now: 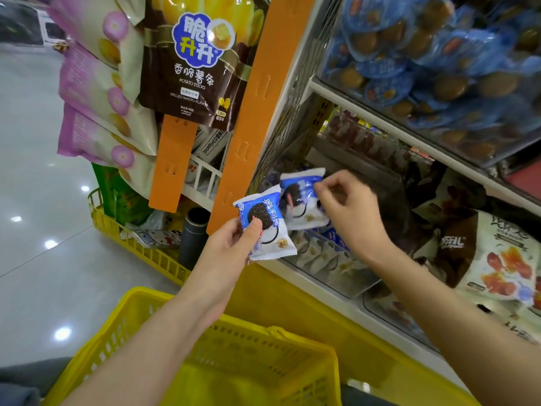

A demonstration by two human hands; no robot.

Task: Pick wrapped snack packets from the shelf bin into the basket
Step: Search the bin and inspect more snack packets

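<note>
Each hand pinches one snack packet directly above the basket, left hand nearer.

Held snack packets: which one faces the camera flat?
The packet in the left hand, cookie picture plain; the other packet, pinched by the right hand, is bent.

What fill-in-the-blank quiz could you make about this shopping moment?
1. The left hand grips a front packet and the right hand pinches a rear packet, making ____ packets held.
2. The basket below the arms is coloured ____.
3. The brown bag hanging above reads Potato ____.
Missing words: two; yellow; Sticks.
</note>
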